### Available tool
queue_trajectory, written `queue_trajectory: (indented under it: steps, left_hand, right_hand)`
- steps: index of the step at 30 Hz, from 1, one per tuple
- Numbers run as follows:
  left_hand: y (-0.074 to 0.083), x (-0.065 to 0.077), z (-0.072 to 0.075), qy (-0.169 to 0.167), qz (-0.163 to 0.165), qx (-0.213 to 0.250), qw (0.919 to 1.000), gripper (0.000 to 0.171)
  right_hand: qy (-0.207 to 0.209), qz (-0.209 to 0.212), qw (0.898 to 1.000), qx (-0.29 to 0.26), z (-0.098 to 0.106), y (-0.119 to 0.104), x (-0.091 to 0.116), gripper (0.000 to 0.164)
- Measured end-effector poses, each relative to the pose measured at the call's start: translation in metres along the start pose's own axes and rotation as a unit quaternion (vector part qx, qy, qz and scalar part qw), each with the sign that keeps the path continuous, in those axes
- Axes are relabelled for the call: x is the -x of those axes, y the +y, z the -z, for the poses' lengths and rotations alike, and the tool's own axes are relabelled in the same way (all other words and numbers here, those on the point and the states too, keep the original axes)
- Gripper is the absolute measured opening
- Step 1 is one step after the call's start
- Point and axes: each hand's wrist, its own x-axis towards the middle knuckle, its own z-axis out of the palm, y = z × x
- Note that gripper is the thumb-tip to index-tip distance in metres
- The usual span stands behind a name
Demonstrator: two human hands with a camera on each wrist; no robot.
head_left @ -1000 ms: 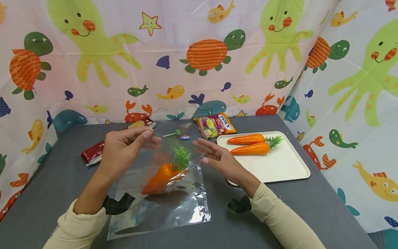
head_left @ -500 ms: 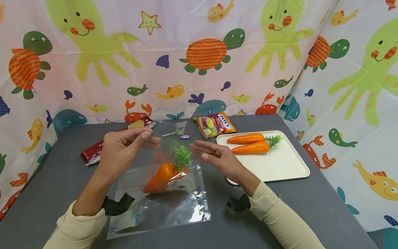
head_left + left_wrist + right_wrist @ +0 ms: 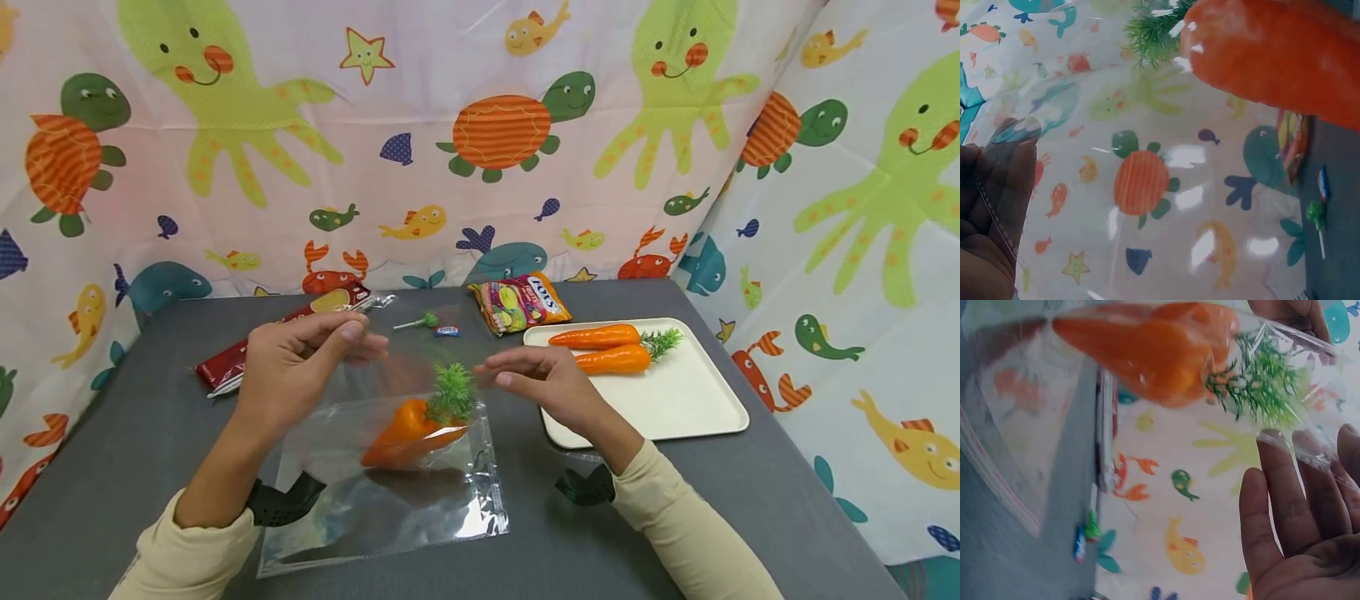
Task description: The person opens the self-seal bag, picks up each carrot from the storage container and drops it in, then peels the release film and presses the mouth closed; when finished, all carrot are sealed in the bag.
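Observation:
Between my hands a clear plastic bag (image 3: 1310,450) is held up, with orange toy carrots (image 3: 408,433) lying slanted inside and their green fronds (image 3: 452,392) toward the right. My left hand (image 3: 303,358) pinches the film at the left with thumb and fingertips. On the right, my right hand (image 3: 551,383) holds the bag's edge between thumb and fingers, its fingers (image 3: 1285,487) long against the film in the right wrist view. Below the carrots, another clear zip bag (image 3: 360,533) lies flat on the grey table (image 3: 547,550).
A cream tray (image 3: 697,408) at the right bears two carrots (image 3: 611,358). Toward the back lie a Fox's sweets packet (image 3: 521,304), a green lollipop (image 3: 429,320), a small blue wrapped sweet (image 3: 447,332) and red packets (image 3: 232,358). A printed curtain (image 3: 412,83) hangs behind.
My right hand has moved slightly right and down, its fingers drawing closer to the thumb. The bagged carrots have shifted to the right. My left hand has stayed nearly still.

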Motion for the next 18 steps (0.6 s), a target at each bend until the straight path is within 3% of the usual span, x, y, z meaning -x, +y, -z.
queue_trajectory:
  steps: [7, 13, 18]
  left_hand:
    - [0.0, 0.0, -0.002, 0.002, 0.011, 0.006, 0.9999, 0.02]
    - [-0.004, 0.004, -0.007, 0.018, 0.035, 0.067, 0.997, 0.019]
    - [-0.011, 0.009, -0.014, 0.034, 0.043, 0.105, 0.993, 0.018]
  right_hand:
    - [0.025, 0.044, 0.997, 0.063, 0.012, -0.016, 0.006, 0.022]
    - [0.03, 0.095, 0.994, 0.035, 0.023, -0.026, 0.005, 0.02]
    - [0.056, 0.108, 0.992, 0.044, 0.028, -0.033, 0.008, 0.02]
